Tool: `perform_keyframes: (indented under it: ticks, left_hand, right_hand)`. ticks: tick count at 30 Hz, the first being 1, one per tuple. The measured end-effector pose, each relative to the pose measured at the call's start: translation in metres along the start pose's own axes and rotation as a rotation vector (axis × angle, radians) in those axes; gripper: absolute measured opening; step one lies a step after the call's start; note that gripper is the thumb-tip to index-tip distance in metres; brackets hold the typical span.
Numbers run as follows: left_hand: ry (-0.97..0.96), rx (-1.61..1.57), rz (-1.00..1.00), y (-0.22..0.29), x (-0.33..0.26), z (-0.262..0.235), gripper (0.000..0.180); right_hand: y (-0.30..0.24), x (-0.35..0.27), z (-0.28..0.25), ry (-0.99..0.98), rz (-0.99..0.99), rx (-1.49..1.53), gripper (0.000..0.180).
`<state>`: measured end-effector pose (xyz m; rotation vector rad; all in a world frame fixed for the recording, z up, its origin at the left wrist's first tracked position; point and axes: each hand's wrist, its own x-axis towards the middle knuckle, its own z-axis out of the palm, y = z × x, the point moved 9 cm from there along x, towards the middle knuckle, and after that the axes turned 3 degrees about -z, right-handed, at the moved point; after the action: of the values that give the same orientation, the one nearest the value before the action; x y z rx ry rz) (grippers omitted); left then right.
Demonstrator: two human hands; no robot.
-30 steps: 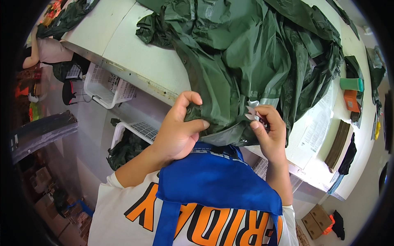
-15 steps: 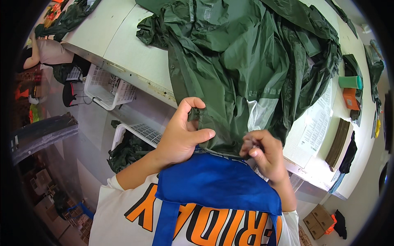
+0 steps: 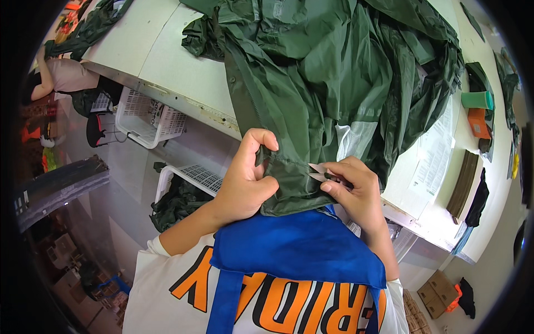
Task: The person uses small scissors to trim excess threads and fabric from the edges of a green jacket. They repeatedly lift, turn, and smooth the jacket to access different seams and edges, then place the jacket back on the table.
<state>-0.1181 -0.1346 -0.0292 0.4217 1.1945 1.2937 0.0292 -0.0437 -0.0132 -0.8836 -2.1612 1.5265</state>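
Observation:
A dark green waterproof jacket [image 3: 317, 83] lies crumpled over the white table [image 3: 167, 67] and hangs toward me at its near edge. My left hand [image 3: 242, 181] is closed on the jacket's near left edge, thumb and forefinger curled over the cloth. In my right hand [image 3: 359, 189] is a small pair of thread snips [image 3: 318, 172], blades apart and pointing left at a seam near the hem. Whether the blade tips touch the cloth I cannot tell. White mesh lining [image 3: 351, 140] shows just beyond my right hand.
White plastic baskets [image 3: 146, 131] stand below the table's left side, the nearer one holding dark cloth [image 3: 181, 206]. On the right are printed sheets [image 3: 431, 170], a green cup-like roll [image 3: 477, 100] and an orange box [image 3: 477, 123]. Another person [image 3: 67, 75] is at the far left.
My right hand has risen slightly and moved left over the hem, and the snips now show clearly. The hem has been spread flatter toward me, while my left hand keeps its grip.

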Motion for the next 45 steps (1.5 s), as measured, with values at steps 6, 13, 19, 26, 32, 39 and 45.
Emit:
perform_keyframes:
  ticks: [6,13,19,26,32,39,45]
  left_hand:
    - [-0.02,0.079,0.038,0.005,-0.002,0.001,0.058]
    - [-0.025,0.091,0.072,0.011,-0.002,0.003,0.058]
    - [0.019,0.033,0.006,0.007,-0.001,0.001,0.057]
    - [-0.012,0.056,0.033,0.011,-0.001,0.002,0.057]
    - [-0.026,0.063,0.036,0.012,-0.001,0.003,0.057]
    - [-0.064,0.024,0.0,0.01,0.0,0.004,0.058]
    - [-0.036,0.048,-0.003,0.011,-0.001,0.002,0.061]
  right_hand:
    - [0.004,0.001,0.005,-0.041,-0.009,0.075,0.031]
    - [0.004,0.008,0.011,-0.077,-0.044,0.128,0.028]
    - [0.007,0.009,0.014,-0.057,-0.047,0.128,0.026]
    - [0.003,0.008,0.011,-0.019,-0.056,0.125,0.025]
    - [-0.008,0.012,0.009,0.001,-0.063,0.05,0.026]
    - [-0.014,0.015,0.008,0.033,-0.069,0.043,0.025]
    - [-0.012,0.014,0.0,0.135,-0.133,0.026,0.026]
